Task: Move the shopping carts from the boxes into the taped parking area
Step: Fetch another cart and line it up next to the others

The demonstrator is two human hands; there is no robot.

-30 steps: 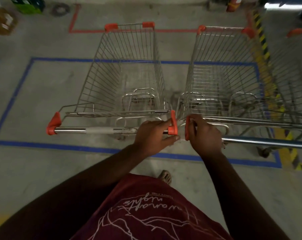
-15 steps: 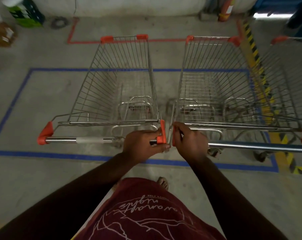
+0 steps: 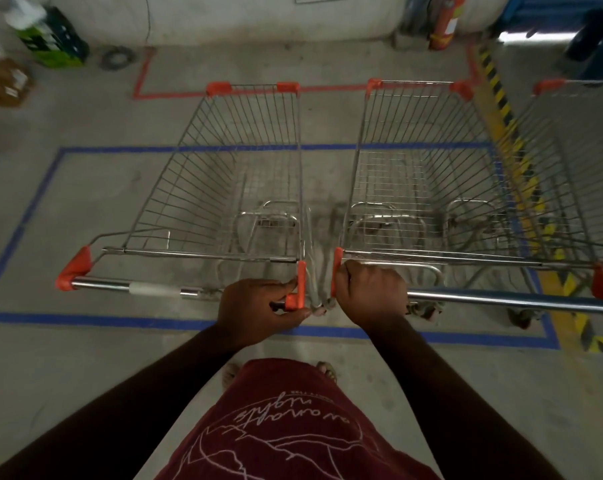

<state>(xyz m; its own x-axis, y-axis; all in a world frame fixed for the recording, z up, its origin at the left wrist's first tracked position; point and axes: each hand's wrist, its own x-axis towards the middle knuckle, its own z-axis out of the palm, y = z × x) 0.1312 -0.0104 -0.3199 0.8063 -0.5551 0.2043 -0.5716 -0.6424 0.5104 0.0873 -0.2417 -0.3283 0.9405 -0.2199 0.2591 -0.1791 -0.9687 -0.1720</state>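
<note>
Two empty wire shopping carts with orange corner caps stand side by side in front of me. My left hand (image 3: 258, 308) grips the right end of the left cart's handle bar (image 3: 137, 288). My right hand (image 3: 369, 292) grips the left end of the right cart's handle bar (image 3: 500, 299). The left cart's basket (image 3: 230, 174) and the right cart's basket (image 3: 421, 168) sit over a blue taped rectangle (image 3: 19, 216) on the concrete floor. Beyond the carts' front ends lies a red taped outline (image 3: 144, 74).
A third cart (image 3: 577, 161) stands at the right edge, over a yellow-black striped floor strip (image 3: 500, 109). A red fire extinguisher (image 3: 445, 19) leans against the far wall. A green box (image 3: 50, 39) and a brown carton (image 3: 2, 84) sit at far left.
Both carts have shifted left and lower in my view, with more of the far wall and red outline showing. My hands keep their grip on the handle ends.
</note>
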